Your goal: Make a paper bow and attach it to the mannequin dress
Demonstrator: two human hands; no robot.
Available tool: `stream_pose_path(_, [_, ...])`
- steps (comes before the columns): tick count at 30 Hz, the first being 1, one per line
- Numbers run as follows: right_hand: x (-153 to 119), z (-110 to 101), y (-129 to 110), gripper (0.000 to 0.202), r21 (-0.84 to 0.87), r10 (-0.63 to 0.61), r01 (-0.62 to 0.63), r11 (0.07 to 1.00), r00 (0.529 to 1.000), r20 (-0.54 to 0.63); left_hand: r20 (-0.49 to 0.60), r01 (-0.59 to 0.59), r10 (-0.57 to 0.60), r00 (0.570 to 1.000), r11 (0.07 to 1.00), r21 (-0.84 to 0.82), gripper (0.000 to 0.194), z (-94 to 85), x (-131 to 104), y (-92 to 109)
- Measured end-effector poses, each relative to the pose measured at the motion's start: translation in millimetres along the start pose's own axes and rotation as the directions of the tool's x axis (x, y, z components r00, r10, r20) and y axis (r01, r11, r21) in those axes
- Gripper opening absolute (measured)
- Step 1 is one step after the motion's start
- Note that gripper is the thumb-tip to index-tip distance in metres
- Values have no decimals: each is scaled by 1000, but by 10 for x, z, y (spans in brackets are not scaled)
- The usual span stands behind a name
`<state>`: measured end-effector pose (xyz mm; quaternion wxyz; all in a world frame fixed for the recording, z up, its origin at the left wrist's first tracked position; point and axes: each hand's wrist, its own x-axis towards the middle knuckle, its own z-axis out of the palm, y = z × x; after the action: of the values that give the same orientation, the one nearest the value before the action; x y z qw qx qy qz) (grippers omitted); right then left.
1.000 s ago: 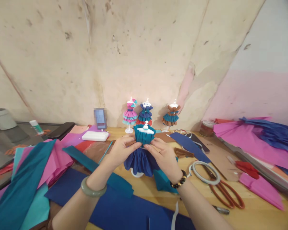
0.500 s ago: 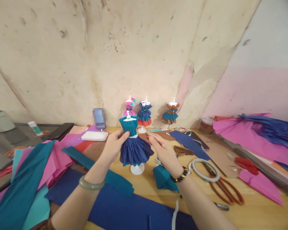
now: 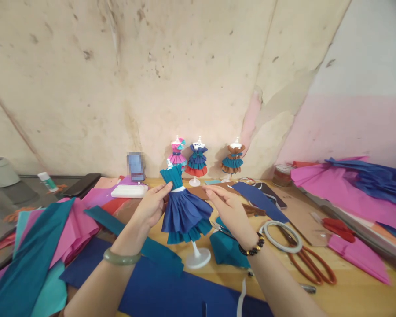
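My left hand (image 3: 153, 202) is closed around the waist of a small dress-form mannequin (image 3: 198, 257), which leans with its top to the left. It wears a crepe-paper dress (image 3: 186, 215) with a teal bodice, a white waist strip and a pleated navy skirt over a teal layer. Just right of the skirt is my right hand (image 3: 229, 207), its fingers stretched toward the dress and nothing visible in them. Beneath that hand lie a folded teal paper piece (image 3: 227, 251) and metal scissor tips (image 3: 219, 228).
Three dressed mini mannequins (image 3: 198, 158) stand by the wall. A tape roll (image 3: 283, 236) and orange-handled scissors (image 3: 312, 264) lie to the right. Navy paper (image 3: 171, 290) covers the front, with coloured paper (image 3: 39, 246) at left. Behind stands a phone (image 3: 136, 167).
The mannequin has tipped: its top moved left and down, while its base swung right and toward me. The teal underlayer shows more. My right hand stays beside the skirt.
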<state>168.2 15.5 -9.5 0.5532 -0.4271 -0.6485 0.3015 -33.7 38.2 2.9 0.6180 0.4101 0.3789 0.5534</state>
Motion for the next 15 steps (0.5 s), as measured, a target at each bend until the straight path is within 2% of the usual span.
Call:
stream_pose_path(2, [9,-17,27,34,45,61,-62,997,998,35,73,63,-64,995,998,26,30,61,-46,-34])
stream_pose_path(6, [-2,-28,51,43,154,157,-188,970,968,193,168,178,-190,967,980,83,32,175,-134,-126])
stream_pose_path(9, [-17,-30,39,44,165,192,-240,957,945,266,170,206,-224,960,972,117,32,242,-188,-167])
stream_pose_path(15, [-17,-23,22,37,134,207,-251,959,939,275,107,241,-256,961,961,132,36,332,-260,-150])
